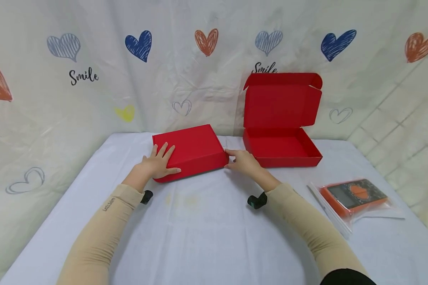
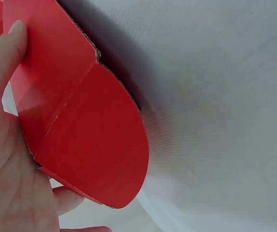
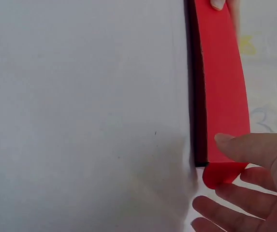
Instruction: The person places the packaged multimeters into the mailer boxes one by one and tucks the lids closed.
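A red cardboard box (image 1: 190,144) with its lid lowered sits at the middle back of the table. My left hand (image 1: 158,163) lies over its left front corner, fingers spread straight on the lid and thumb against the front panel. In the left wrist view a rounded side flap (image 2: 97,140) sticks out from that panel. At the right front corner my right hand (image 1: 244,162) holds the box between thumb and index finger. The right wrist view shows the thumb on the front panel (image 3: 224,92) and the index finger at a small rounded tab (image 3: 218,175).
A second red box (image 1: 281,146) stands with its lid raised, just right of my right hand. Farther right lies an orange and black multimeter (image 1: 356,194) in a clear plastic bag. A white cloth (image 1: 203,245) covers the table, and a curtain with hearts (image 1: 214,79) hangs behind.
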The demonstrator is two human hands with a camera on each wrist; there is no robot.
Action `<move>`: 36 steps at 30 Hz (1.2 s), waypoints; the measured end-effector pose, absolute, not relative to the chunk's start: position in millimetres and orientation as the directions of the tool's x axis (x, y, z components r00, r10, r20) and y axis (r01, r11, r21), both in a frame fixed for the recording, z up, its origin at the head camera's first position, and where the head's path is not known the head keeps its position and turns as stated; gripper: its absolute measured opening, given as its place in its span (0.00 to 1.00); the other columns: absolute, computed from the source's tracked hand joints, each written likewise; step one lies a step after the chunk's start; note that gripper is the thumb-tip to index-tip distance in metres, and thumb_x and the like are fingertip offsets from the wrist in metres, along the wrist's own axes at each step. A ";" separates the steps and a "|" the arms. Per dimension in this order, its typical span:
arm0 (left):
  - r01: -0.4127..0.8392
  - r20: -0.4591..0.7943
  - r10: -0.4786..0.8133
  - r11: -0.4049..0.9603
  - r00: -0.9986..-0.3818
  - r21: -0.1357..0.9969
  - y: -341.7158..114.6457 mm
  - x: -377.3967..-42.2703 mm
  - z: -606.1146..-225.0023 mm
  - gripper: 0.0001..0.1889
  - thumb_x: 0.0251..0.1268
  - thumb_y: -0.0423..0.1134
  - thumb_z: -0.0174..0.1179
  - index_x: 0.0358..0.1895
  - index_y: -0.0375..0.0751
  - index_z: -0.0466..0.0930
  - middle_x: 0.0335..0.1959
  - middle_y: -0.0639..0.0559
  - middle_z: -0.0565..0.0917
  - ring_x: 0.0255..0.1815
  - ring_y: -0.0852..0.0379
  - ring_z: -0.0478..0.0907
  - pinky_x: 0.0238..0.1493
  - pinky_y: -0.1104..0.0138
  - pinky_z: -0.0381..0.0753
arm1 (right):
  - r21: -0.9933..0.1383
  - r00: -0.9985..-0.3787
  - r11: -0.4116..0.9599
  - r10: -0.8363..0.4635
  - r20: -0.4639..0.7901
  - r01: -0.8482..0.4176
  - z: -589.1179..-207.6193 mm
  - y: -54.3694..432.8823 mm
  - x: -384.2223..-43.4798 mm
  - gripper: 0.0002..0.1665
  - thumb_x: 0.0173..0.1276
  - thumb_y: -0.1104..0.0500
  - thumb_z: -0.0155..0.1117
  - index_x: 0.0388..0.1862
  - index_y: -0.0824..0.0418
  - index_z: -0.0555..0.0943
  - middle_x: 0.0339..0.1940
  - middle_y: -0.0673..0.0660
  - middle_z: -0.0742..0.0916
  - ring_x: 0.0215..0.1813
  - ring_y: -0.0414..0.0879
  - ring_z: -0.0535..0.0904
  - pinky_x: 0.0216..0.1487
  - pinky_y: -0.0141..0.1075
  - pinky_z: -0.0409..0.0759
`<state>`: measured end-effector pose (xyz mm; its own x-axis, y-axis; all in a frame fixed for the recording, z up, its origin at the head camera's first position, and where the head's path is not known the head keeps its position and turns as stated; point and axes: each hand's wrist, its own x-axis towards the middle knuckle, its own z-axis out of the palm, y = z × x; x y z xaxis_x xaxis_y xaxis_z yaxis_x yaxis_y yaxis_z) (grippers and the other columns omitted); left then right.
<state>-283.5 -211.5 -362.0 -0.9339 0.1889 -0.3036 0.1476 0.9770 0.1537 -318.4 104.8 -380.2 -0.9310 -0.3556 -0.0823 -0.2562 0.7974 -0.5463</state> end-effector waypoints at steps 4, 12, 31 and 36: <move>0.151 -0.296 0.194 0.975 -0.935 0.162 -211.9 -282.4 -364.2 0.52 0.74 0.62 0.54 0.84 0.41 0.32 0.84 0.36 0.32 0.81 0.27 0.30 0.71 0.28 0.49 | -0.618 -0.928 0.752 -0.360 -0.096 -0.228 -387.2 105.6 -322.4 0.45 0.68 0.57 0.73 0.80 0.60 0.65 0.73 0.63 0.76 0.58 0.58 0.81 0.49 0.41 0.83; 0.154 -0.303 0.195 0.976 -0.933 0.154 -215.1 -281.9 -366.7 0.52 0.74 0.62 0.54 0.84 0.41 0.33 0.83 0.35 0.33 0.81 0.27 0.30 0.70 0.27 0.50 | -0.626 -0.914 0.753 -0.375 -0.153 -0.204 -396.0 103.0 -329.3 0.48 0.66 0.61 0.72 0.81 0.63 0.61 0.74 0.65 0.74 0.69 0.59 0.72 0.57 0.46 0.82; 0.156 -0.296 0.200 0.974 -0.934 0.166 -215.7 -286.3 -364.2 0.52 0.73 0.65 0.54 0.84 0.44 0.33 0.84 0.37 0.33 0.81 0.29 0.30 0.70 0.28 0.51 | -0.632 -0.924 0.749 -0.358 -0.130 -0.201 -393.5 102.2 -333.7 0.43 0.65 0.59 0.75 0.77 0.63 0.68 0.69 0.66 0.77 0.69 0.61 0.71 0.66 0.55 0.74; 0.159 -0.304 0.205 0.973 -0.930 0.169 -216.4 -284.3 -362.0 0.52 0.73 0.64 0.54 0.84 0.43 0.33 0.84 0.36 0.34 0.81 0.29 0.31 0.70 0.27 0.51 | -0.648 -0.915 0.732 -0.381 -0.135 -0.209 -394.3 102.9 -335.5 0.43 0.64 0.58 0.76 0.75 0.65 0.69 0.69 0.67 0.77 0.71 0.63 0.69 0.69 0.58 0.71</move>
